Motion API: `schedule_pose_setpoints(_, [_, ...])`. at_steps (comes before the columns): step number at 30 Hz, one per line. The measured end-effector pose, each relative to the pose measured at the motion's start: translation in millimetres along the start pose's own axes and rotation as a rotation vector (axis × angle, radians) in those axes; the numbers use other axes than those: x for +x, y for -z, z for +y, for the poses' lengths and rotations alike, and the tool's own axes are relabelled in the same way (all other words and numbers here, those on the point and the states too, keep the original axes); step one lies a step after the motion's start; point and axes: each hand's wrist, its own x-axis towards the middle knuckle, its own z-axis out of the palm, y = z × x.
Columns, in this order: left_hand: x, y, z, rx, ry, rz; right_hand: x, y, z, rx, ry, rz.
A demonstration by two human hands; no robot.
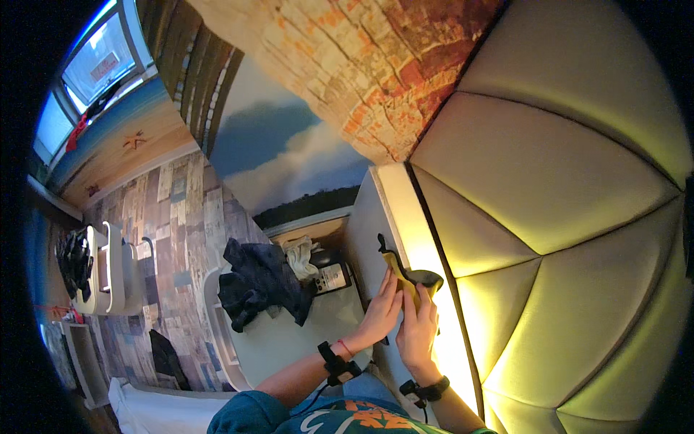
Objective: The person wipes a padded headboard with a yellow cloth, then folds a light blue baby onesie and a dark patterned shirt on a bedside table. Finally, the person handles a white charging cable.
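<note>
Both hands are raised before the white ledge beside a padded, lit wall panel. My left hand (384, 310) holds the left side of a yellow and dark piece of fabric (405, 276) between its fingers. Against its right side, my right hand (417, 325) grips the same piece, fingers pointing up. A dark strap end sticks up at its top left, and a dark, rounded flap spreads over the right fingers. What exactly the item is, I cannot tell. Black straps with small devices sit on both wrists.
Left of my hands, a white table (293, 347) bears dark clothing (265, 282), a whitish cloth (301, 257) and a black-edged item with writing (331, 278). A white storage cart (111, 271) holds black material further left. Dark fabric (165, 355) lies on the wood-patterned floor. The padded panel (542, 163) rises at the right.
</note>
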Motion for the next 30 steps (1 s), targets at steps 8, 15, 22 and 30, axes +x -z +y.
schedule_pose_setpoints(8, [91.2,-3.2,-60.1,-0.081,0.213,0.094,49.1,-7.0,-8.2,0.114,-0.168,0.057])
schedule_pose_setpoints(15, [80.0,-27.5,-56.7,-0.200,0.070,0.300,77.3,-20.6,9.9,0.138,-0.059,0.061])
schedule_pose_setpoints(22, [-23.2,-41.6,-20.7,-0.302,-0.118,-0.035,-6.3,25.6,-8.0,0.146,-0.183,0.117])
schedule_pose_setpoints(30, [-121.0,-59.6,-21.8,-0.363,-0.266,-0.189,-55.2,39.7,5.8,0.101,-0.367,0.096])
